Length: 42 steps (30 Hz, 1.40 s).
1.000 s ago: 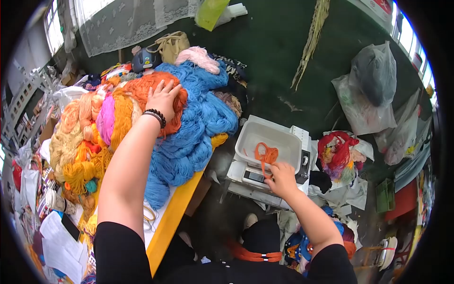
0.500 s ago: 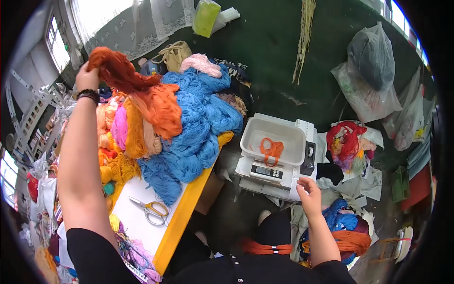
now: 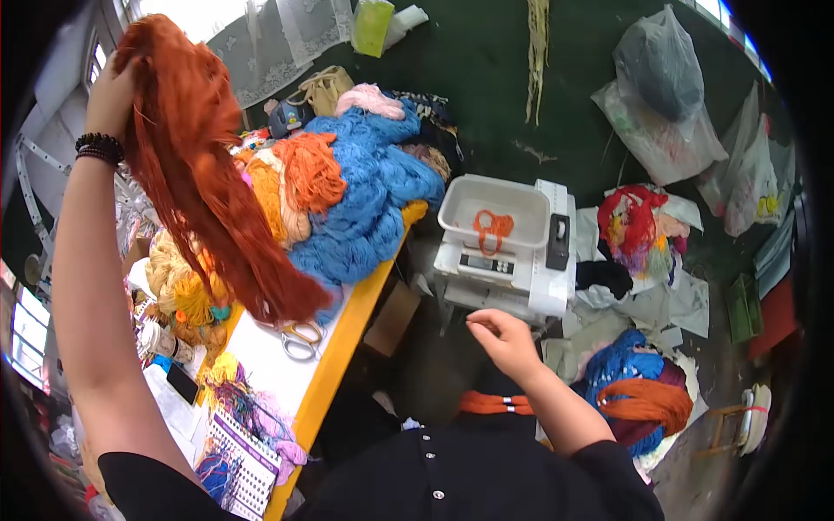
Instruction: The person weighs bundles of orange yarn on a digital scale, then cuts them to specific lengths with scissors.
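**Orange hank held high in the left hand, right hand empty**

Head view, looking down from above.

Grips with the left hand (image 3: 111, 95) the top end of the orange hank (image 3: 208, 191), fingers closed tight around the strands, high at the upper left. On that wrist, a dark bead bracelet (image 3: 95, 146). Lets the hank hang long and loose from the fist, with its lower end low over the worktop (image 3: 347, 321) and in front of the scissors (image 3: 300, 340), partly hiding them. Cannot tell whether the lower end touches the white surface or not.

Holds the right hand (image 3: 502, 339) low in the middle, over the lap, fingers half curled and a little apart, with nothing in it. Just beyond this hand, not touching it: the scale (image 3: 486, 265), carrying a white tray (image 3: 449, 213) with a small orange loop (image 3: 493, 227) of yarn inside.

On the worktop behind the hank: a big heap of blue yarn (image 3: 365, 200), with lighter orange, yellow and pink skeins beside it on the left. At the near end of the worktop: a thread card (image 3: 234, 451) wound with many colours.

On the green floor (image 3: 521, 113) at the right: plastic bags (image 3: 660, 87), then a bundle of red yarn (image 3: 630, 221) on white cloth, and closer to the person a blue and orange pile (image 3: 643, 399). Across the lap, just below the right hand: an orange band (image 3: 495, 404) of yarn.
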Tool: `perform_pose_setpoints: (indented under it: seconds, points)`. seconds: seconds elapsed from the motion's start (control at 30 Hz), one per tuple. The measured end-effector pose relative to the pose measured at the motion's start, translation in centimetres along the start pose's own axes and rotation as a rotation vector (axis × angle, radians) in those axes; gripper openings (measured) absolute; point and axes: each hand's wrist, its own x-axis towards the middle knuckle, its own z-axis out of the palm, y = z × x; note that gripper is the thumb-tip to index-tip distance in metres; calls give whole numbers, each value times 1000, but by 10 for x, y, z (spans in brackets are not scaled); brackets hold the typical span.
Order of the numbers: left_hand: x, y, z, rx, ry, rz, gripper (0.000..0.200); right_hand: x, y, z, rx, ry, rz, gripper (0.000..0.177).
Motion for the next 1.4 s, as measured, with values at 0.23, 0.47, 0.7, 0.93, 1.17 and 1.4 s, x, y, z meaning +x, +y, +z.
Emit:
perform_pose_setpoints:
  seconds: [0.23, 0.47, 0.7, 0.93, 1.17, 1.4]
  points:
    - [-91, 65, -5, -462, -861, -623, 33, -43, -27, 32, -131, -302, -93, 19]
    - [-163, 124, -56, -1075, -1026, -633, 37, -72, -43, 38, 114, -490, 31, 23]
    - [-197, 111, -46, -1345, -978, -475, 45, -55, -86, 31, 112, -484, -105, 23]
    - [-217, 81, -18, -1574, -952, -488, 44, -27, -94, 66, 164, -824, 104, 27]
    - [-306, 100, -5, -906, -1522, 52, 28, 35, -44, 73, 1062, -134, 278, 37]
    - [-457, 126, 56, -1016, -1744, 71, 37, 9, -88, 106, -1063, -130, -563, 51]
